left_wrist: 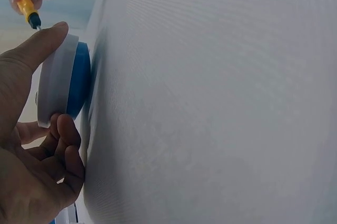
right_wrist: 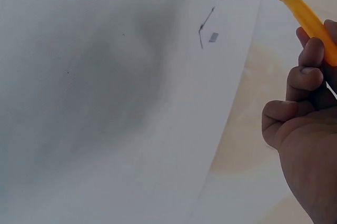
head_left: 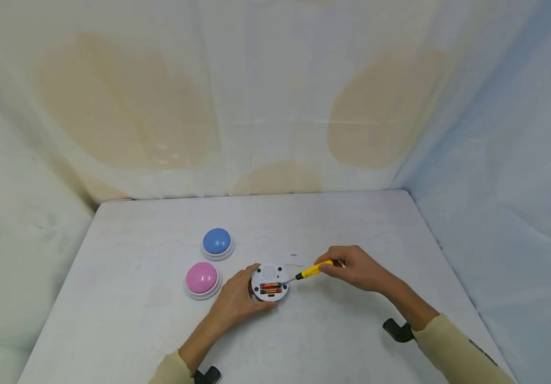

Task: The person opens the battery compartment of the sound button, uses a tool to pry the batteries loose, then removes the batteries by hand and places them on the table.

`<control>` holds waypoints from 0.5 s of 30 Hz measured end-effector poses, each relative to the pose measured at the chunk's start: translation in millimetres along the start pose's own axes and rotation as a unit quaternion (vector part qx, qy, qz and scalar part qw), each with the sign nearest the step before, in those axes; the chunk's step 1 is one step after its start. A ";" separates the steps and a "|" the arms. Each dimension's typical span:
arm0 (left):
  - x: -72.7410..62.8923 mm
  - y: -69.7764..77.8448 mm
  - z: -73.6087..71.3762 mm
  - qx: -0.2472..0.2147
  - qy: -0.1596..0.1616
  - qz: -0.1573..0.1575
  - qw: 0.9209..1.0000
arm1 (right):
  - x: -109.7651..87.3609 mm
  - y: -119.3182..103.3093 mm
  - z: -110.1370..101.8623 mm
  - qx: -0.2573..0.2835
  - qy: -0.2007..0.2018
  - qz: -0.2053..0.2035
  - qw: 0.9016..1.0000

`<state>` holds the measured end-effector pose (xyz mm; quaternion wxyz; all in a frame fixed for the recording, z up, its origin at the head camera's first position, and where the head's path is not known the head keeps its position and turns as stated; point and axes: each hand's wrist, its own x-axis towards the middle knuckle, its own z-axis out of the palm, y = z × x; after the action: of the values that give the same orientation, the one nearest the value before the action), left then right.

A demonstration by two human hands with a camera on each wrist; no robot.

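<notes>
Both curled: LH [head_left: 237, 298] around wht. device [head_left: 269, 278], RH [head_left: 353, 268] around screwdriver [head_left: 311, 271]

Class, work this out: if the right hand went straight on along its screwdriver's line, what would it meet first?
The right hand would probably meet the round white device held by the left hand; the yellow screwdriver appears to reach over it, though contact is unclear.

The white tabletop [head_left: 361, 224] gives passage beyond the right hand [head_left: 354, 268], but a pink domed button [head_left: 201, 278] and blue domed button [head_left: 216, 241] obstruct left of the left hand [head_left: 236, 296].
</notes>
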<state>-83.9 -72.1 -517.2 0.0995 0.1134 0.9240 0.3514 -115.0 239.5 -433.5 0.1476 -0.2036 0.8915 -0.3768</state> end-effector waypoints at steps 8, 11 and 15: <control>-1.0 -0.4 -0.9 0.001 0.002 -0.001 1.000 | 1.0 4.8 1.8 0.019 -0.002 0.003 1.000; -1.3 -1.0 -0.4 0.000 0.003 0.002 1.000 | 0.5 10.6 3.5 0.040 -0.008 0.008 0.999; -0.9 -1.7 -0.4 0.004 0.003 0.002 1.000 | -0.1 18.3 6.1 0.062 -0.011 0.005 0.998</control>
<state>-83.3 -73.9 -518.0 0.0951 0.1147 0.9254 0.3484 -117.0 247.5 -451.0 0.1717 -0.1933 0.8659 -0.4281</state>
